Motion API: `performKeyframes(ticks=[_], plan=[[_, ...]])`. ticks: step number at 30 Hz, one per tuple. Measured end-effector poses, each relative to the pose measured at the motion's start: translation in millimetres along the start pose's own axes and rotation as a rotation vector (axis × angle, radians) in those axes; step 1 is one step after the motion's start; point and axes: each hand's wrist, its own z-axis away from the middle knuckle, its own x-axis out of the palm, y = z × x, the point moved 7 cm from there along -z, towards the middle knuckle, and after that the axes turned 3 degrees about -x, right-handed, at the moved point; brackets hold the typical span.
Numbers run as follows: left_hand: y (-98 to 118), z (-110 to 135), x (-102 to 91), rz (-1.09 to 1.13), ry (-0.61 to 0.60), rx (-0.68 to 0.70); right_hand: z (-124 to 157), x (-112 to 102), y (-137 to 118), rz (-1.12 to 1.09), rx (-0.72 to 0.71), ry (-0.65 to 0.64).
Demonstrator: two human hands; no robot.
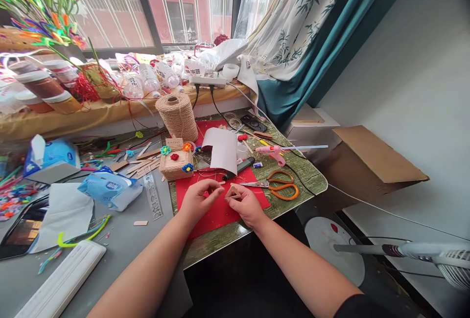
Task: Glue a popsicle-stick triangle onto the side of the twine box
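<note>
Both my hands are over a red mat (220,213) near the table's front edge. My left hand (198,199) is closed in a pinch, thumb against fingertips, on something too small to name. My right hand (246,204) is closed on a small wooden piece (232,192) that sticks out toward the left hand. The two hands nearly touch. Just behind them lie orange-handled scissors (281,185) and a curled white sheet (223,150). A twine-wrapped box with small flowers (176,164) stands to the left rear.
A big spool of twine (178,115) stands at the back, a pink glue gun (272,151) to the right. Tissue packs (110,188), a ruler (152,194) and pipe cleaners clutter the grey table at left. A cardboard box (367,159) and a fan (433,254) are right.
</note>
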Motion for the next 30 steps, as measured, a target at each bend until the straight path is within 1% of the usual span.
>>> performKeyframes(ticks=[4,6,8,10,13,15,20,22,24,26,27,28,30], plan=[[4,-3,8.8,0.140,-0.170,0.065,4,7,2,0.041,0.029,-0.127],[0,-4,11.9,0.182,-0.222,0.041,6,9,3,0.028,0.050,-0.156],[-7,-4,12.4,0.278,-0.224,-0.036,6,9,1,-0.011,0.056,-0.166],[-12,-4,11.9,0.420,-0.201,-0.114,5,11,-4,-0.069,0.037,-0.179],[-15,-4,11.5,0.556,-0.186,-0.169,4,15,-10,-0.135,0.017,-0.203],[-17,-4,10.7,0.570,-0.186,-0.165,3,16,-10,-0.163,0.044,-0.194],[-25,-6,5.8,0.559,-0.151,-0.176,3,12,-6,-0.240,0.120,-0.086],[-26,-6,5.2,0.544,-0.157,-0.181,3,9,-5,-0.242,0.121,-0.048],[-26,-6,4.4,0.503,-0.162,-0.177,6,1,-6,-0.213,0.092,0.026],[-25,-6,0.7,0.465,-0.118,-0.182,11,-12,-12,-0.111,0.025,0.122],[-25,-6,-3.7,0.441,-0.060,-0.183,14,-18,-16,-0.028,-0.022,0.157],[-24,-6,-10.5,0.408,0.026,-0.175,17,-23,-21,0.065,-0.068,0.174],[-18,-4,-29.9,0.320,0.244,-0.127,21,-28,-28,0.223,-0.138,0.165]])
